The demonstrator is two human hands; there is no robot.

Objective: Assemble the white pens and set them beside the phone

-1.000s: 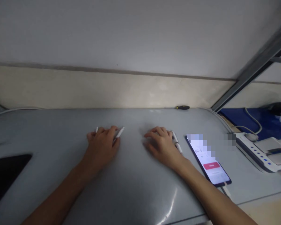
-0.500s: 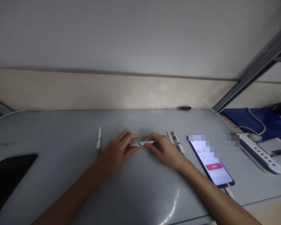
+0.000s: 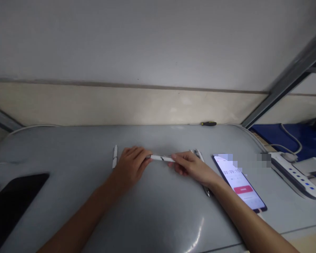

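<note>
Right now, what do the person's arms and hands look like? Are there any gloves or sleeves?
No gloves: the bare, five-fingered left hand and matching right hand are uncovered. Both slim, smooth forearms are bare too, with no sleeves, watch, bracelet or cables showing. No ring shows, though some fingers are partly hidden. Fingernails are too small to make out.

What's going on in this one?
A person's left hand and right hand hold opposite ends of a white pen, stretched crosswise between them over a grey desk. A second pen lies left of the left hand. On the right, a phone shows a running-time display, and a screwdriver lies by the wall.
</note>
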